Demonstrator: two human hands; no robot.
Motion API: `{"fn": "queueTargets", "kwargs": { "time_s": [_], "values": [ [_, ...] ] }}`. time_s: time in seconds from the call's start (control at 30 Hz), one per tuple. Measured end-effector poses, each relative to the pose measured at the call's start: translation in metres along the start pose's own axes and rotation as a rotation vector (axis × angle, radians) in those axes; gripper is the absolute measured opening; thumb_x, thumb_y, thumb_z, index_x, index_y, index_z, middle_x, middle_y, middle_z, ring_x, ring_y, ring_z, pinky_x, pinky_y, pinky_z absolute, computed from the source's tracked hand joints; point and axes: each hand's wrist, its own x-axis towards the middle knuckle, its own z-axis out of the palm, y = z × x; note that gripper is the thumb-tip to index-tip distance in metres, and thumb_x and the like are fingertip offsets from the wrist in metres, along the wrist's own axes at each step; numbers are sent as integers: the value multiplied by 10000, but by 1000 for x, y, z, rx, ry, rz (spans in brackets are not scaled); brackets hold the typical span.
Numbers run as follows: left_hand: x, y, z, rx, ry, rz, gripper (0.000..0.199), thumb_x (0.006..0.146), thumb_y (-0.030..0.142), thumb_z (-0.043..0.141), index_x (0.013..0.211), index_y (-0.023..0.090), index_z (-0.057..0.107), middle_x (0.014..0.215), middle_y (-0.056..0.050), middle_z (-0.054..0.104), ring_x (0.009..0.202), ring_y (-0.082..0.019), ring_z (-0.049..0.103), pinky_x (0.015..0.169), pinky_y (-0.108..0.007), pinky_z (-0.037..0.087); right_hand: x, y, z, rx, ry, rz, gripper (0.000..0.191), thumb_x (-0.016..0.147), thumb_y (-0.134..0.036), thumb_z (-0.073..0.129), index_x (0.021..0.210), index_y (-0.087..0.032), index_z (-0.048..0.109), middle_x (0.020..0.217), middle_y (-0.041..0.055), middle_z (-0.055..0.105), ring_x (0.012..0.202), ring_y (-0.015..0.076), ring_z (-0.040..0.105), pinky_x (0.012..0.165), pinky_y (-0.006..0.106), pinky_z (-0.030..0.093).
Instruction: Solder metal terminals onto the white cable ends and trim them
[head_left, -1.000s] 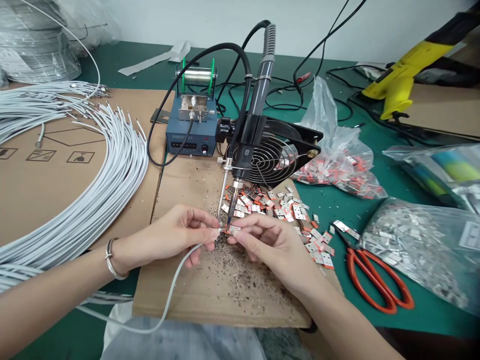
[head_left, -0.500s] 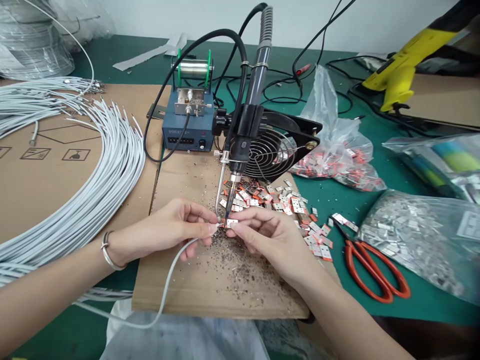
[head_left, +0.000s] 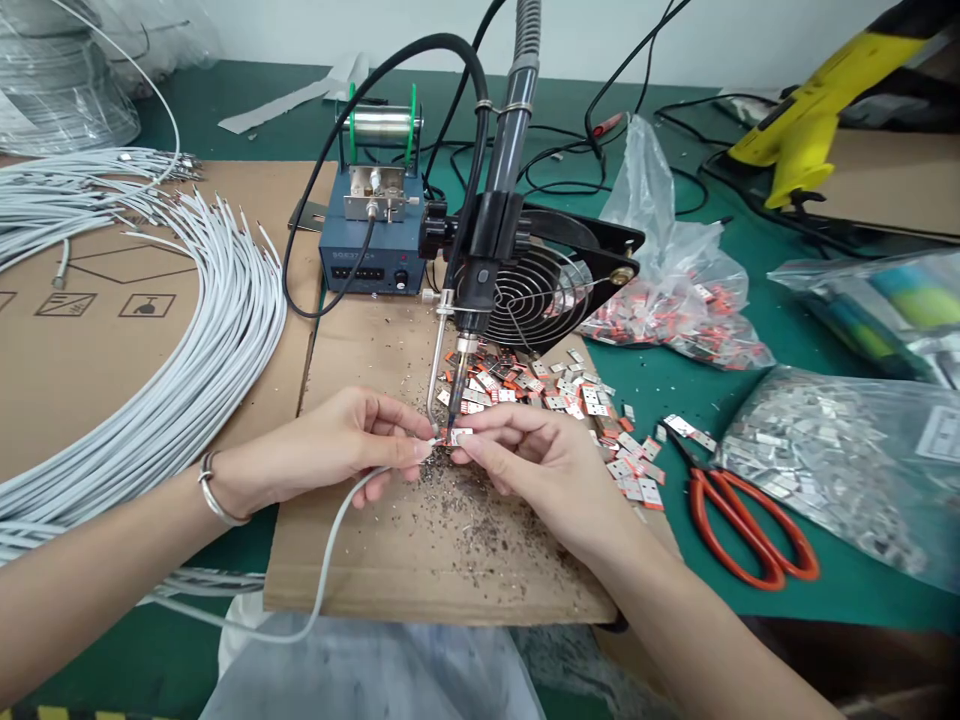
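Note:
My left hand (head_left: 375,440) pinches the end of a white cable (head_left: 330,545), which loops down below the wrist. My right hand (head_left: 525,455) holds a small metal connector (head_left: 460,436) with an orange part between thumb and fingers. Cable end and connector meet under the tip of a mounted soldering iron (head_left: 474,300); whether they touch is too small to tell. A thin metal feed tube (head_left: 437,365) points down at the same spot. Just behind my right hand lies a pile of metal and orange connectors (head_left: 592,400).
A blue solder feeder (head_left: 371,235) and a round fan (head_left: 525,295) stand behind. Bundled white cables (head_left: 247,350) lie left. On the right are orange-handled cutters (head_left: 750,530), a bag of metal shells (head_left: 825,480), a bag of connectors (head_left: 682,290) and a yellow tool (head_left: 802,130).
The whole view has shifted slightly, with most things a little higher in the picture. Both hands keep their hold at the iron's tip.

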Motion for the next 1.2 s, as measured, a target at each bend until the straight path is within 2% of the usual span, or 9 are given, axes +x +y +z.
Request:
{"fn": "queueTargets", "kwargs": {
  "time_s": [0.17, 0.27, 0.67, 0.97, 1.2],
  "values": [
    [3, -5, 1, 66, 44, 4, 203, 788, 239, 614, 913, 100, 535, 644, 9, 586, 379, -39, 473, 347, -136, 385, 0, 2, 0, -22, 5, -32, 70, 730, -133, 671, 797, -144, 655, 646, 17, 683, 472, 31, 547, 383, 103, 347],
    [4, -7, 2, 101, 57, 20, 208, 782, 250, 615, 908, 106, 533, 643, 18, 575, 390, -44, 486, 351, -137, 398, 0, 2, 0, -33, -1, -39, 70, 732, -128, 670, 797, -145, 650, 655, 10, 682, 513, 38, 573, 395, 100, 365],
    [1, -9, 2, 120, 55, 28, 242, 763, 271, 631, 922, 110, 545, 644, 24, 572, 398, -47, 493, 364, -149, 402, -1, 3, 0, -65, -27, -34, 66, 753, -138, 665, 815, -153, 647, 672, 10, 681, 569, 47, 601, 420, 98, 386],
    [1, -9, 2, 115, 62, 24, 237, 761, 261, 633, 915, 110, 536, 639, 29, 571, 392, -41, 492, 362, -135, 404, -2, 3, -1, -69, -32, -47, 65, 754, -139, 660, 818, -151, 649, 671, 15, 679, 533, 42, 578, 415, 102, 385],
    [0, -10, 2, 97, 32, 24, 275, 769, 322, 637, 919, 117, 534, 646, 23, 578, 398, -39, 494, 367, -128, 413, -4, 2, -2, -58, -50, -65, 78, 766, -129, 654, 838, -158, 657, 685, 15, 684, 512, 33, 561, 410, 97, 377]
  ]
}}
